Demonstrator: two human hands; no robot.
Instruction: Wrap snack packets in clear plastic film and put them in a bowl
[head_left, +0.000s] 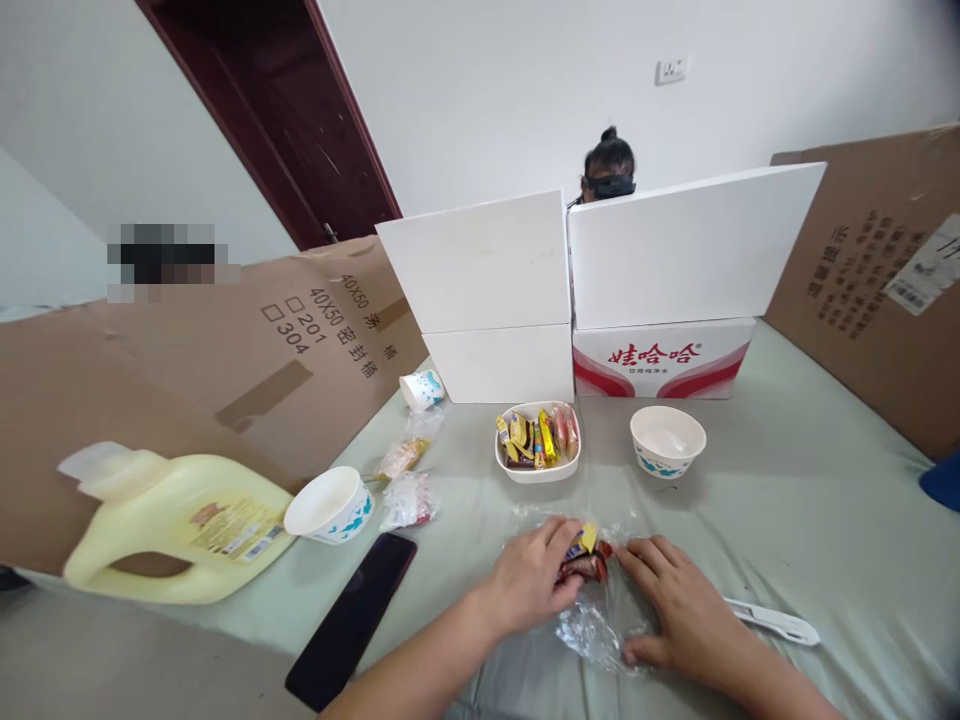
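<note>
Left hand, head view: here is the left hand (529, 575), its fingers curled in, thumb and forefinger pinching the wrapped snacks.
Right hand: and the right hand (671, 592) lies low over the plastic, fingers spread, thumb well out, forefinger tip right beside those snacks.
Wrapped snacks: there they are, the wrapped snacks (589, 568), red and yellow, right between the two sets of fingers!
Clear plastic bag: the clear plastic bag (589, 635) crinkles beneath and between the fingers, flat on the desk (810, 480).
White tray: straight ahead of the left fingers, a white tray (538, 477) packed with colourful wrapped sweets (538, 440).
Right bowl: beyond the right fingers, an upright paper bowl (664, 467) with a blue pattern.
Left side: away left of the left fingers, a black phone (352, 620), a tilted bowl (346, 512) and a big yellow jug (232, 485).
White cutter: just right of the right fingers, a white cutter (784, 623), partly behind the wrist.
White boxes: far ahead of both, the white boxes (487, 300) stand like a wall.
</note>
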